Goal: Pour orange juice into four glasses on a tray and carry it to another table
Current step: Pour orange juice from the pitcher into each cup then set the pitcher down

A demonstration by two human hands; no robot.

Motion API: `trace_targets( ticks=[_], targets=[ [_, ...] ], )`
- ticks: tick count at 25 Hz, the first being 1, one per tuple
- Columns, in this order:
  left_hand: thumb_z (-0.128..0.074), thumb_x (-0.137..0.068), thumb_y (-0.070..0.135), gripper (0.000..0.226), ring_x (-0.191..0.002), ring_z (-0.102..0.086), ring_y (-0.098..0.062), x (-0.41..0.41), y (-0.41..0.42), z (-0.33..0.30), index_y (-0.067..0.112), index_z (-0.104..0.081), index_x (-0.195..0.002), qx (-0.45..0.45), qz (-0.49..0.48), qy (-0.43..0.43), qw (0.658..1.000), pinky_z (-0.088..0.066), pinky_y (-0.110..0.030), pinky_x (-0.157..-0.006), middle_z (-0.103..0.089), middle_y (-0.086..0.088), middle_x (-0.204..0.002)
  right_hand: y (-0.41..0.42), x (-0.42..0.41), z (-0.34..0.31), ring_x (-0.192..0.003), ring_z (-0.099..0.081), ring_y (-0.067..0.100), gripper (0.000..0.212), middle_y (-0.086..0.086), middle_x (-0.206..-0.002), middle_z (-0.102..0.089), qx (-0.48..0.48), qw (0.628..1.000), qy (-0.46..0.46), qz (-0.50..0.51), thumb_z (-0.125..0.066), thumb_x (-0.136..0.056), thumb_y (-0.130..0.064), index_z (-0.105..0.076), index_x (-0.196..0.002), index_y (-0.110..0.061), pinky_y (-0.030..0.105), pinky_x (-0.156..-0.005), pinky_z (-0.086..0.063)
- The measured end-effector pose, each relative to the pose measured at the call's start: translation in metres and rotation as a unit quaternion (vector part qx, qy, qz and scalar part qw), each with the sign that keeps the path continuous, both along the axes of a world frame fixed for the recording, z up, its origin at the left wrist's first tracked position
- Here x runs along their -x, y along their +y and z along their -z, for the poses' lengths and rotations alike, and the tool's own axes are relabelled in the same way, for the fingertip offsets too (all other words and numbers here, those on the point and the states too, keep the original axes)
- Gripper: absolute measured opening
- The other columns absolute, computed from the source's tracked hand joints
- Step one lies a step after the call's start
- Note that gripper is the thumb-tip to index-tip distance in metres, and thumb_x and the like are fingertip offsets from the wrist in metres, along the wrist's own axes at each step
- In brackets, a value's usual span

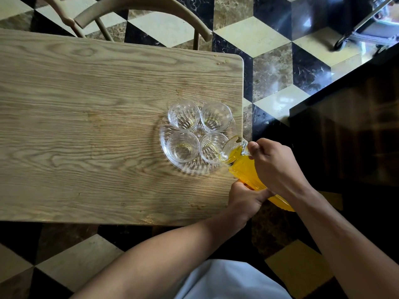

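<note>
A round clear glass tray (190,169) sits near the right end of the wooden table (86,126), holding several clear ribbed glasses (183,114). They look empty apart from a faint yellow tint at the bottom. A glass jug of orange juice (241,165) is tilted, its spout over the near right glass (212,147). My right hand (274,165) grips the jug's handle from above. My left hand (244,199) supports the jug's body from below. No stream of juice is visible.
A wooden chair (140,9) stands at the table's far side. Small droplets (219,62) lie near the far right corner. The tiled floor (269,61) lies to the right, with a dark counter (345,126) and a wheeled metal frame (362,33) beyond.
</note>
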State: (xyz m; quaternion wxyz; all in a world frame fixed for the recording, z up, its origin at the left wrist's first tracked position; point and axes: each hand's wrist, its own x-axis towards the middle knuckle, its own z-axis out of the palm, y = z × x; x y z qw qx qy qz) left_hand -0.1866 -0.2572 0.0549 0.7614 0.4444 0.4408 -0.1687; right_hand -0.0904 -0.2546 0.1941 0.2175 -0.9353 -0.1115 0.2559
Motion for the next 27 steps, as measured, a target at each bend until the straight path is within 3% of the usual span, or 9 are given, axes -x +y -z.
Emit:
trace_targets(
  ticks=[4, 7, 10, 11, 15, 17, 22, 25, 27],
  targets=[
    [-0.104, -0.028, 0.062, 0.081, -0.062, -0.064, -0.011, -0.002, -0.001, 0.003, 0.013, -0.074, -0.084, -0.020, -0.003, -0.008, 1.000, -0.056, -0.034, -0.064, -0.077, 0.005, -0.075, 0.004, -0.003, 0.002, -0.089, -0.069, 0.032, 0.044, 0.013, -0.090, -0.074, 0.015, 1.000, 0.001, -0.002, -0.043, -0.105, -0.043, -0.064, -0.087, -0.009, 0.047, -0.077, -0.057],
    [-0.107, -0.048, 0.043, 0.057, -0.064, -0.066, -0.012, -0.002, -0.004, 0.007, 0.013, -0.074, -0.084, -0.015, -0.005, -0.005, 1.000, -0.058, -0.036, -0.065, -0.077, 0.003, -0.077, 0.007, -0.006, 0.004, -0.089, -0.067, 0.033, 0.043, 0.013, -0.093, -0.075, 0.025, 1.000, -0.003, -0.007, -0.044, -0.105, -0.042, -0.067, -0.092, -0.008, 0.046, -0.078, -0.056],
    [-0.103, -0.030, 0.064, 0.091, -0.072, -0.071, -0.017, -0.005, -0.006, 0.006, 0.008, -0.075, -0.096, -0.013, -0.007, 0.002, 1.000, -0.065, -0.047, -0.074, -0.083, -0.006, -0.091, 0.008, -0.008, 0.003, -0.089, -0.067, 0.033, 0.043, 0.012, -0.094, -0.075, 0.032, 0.999, -0.009, -0.015, -0.043, -0.105, -0.041, -0.069, -0.095, -0.008, 0.045, -0.079, -0.056],
    [-0.103, -0.031, 0.062, 0.091, -0.072, -0.071, -0.016, -0.004, -0.007, 0.007, 0.007, -0.075, -0.097, -0.010, -0.008, 0.000, 1.000, -0.064, -0.046, -0.075, -0.083, -0.005, -0.092, 0.009, -0.008, 0.003, -0.089, -0.067, 0.033, 0.043, 0.013, -0.094, -0.075, 0.033, 0.999, -0.008, -0.016, -0.043, -0.106, -0.040, -0.069, -0.095, -0.008, 0.045, -0.080, -0.056],
    [-0.102, -0.062, 0.029, 0.037, -0.063, -0.066, -0.008, -0.001, -0.007, 0.007, 0.015, -0.074, -0.082, 0.009, -0.016, -0.024, 1.000, -0.056, -0.032, -0.068, -0.076, 0.007, -0.075, 0.011, -0.008, 0.004, -0.089, -0.067, 0.033, 0.044, 0.013, -0.095, -0.076, 0.035, 0.999, -0.004, -0.018, -0.041, -0.106, -0.041, -0.068, -0.094, -0.008, 0.044, -0.080, -0.056],
    [-0.102, -0.064, 0.024, 0.033, -0.061, -0.064, -0.006, -0.001, -0.008, 0.008, 0.017, -0.073, -0.078, 0.011, -0.016, -0.025, 0.999, -0.055, -0.031, -0.068, -0.075, 0.010, -0.073, 0.011, -0.008, 0.003, -0.088, -0.067, 0.033, 0.045, 0.013, -0.094, -0.076, 0.035, 0.999, -0.001, -0.017, -0.041, -0.106, -0.042, -0.069, -0.094, -0.008, 0.044, -0.081, -0.056],
    [-0.105, -0.057, 0.034, 0.045, -0.063, -0.064, -0.009, -0.002, -0.009, 0.007, 0.014, -0.074, -0.082, 0.013, -0.019, -0.025, 0.999, -0.056, -0.034, -0.067, -0.076, 0.006, -0.076, 0.011, -0.008, 0.001, -0.091, -0.067, 0.033, 0.045, 0.014, -0.095, -0.075, 0.035, 0.999, -0.001, -0.015, -0.041, -0.106, -0.041, -0.069, -0.096, -0.008, 0.044, -0.083, -0.056],
    [-0.104, -0.044, 0.049, 0.073, -0.071, -0.067, -0.016, -0.004, -0.010, 0.008, 0.004, -0.075, -0.094, 0.005, -0.025, -0.024, 0.999, -0.063, -0.045, -0.075, -0.083, -0.010, -0.092, 0.012, -0.009, 0.000, -0.092, -0.068, 0.033, 0.044, 0.015, -0.096, -0.075, 0.034, 0.999, -0.002, -0.017, -0.041, -0.106, -0.040, -0.069, -0.095, -0.008, 0.044, -0.083, -0.056],
    [-0.104, -0.041, 0.051, 0.080, -0.073, -0.068, -0.018, -0.005, -0.011, 0.011, 0.002, -0.075, -0.098, -0.003, -0.026, -0.020, 0.999, -0.064, -0.048, -0.077, -0.083, -0.013, -0.096, 0.012, -0.009, 0.000, -0.092, -0.068, 0.033, 0.044, 0.015, -0.095, -0.075, 0.034, 0.999, -0.003, -0.018, -0.041, -0.106, -0.040, -0.069, -0.095, -0.008, 0.044, -0.083, -0.057]
  ],
)
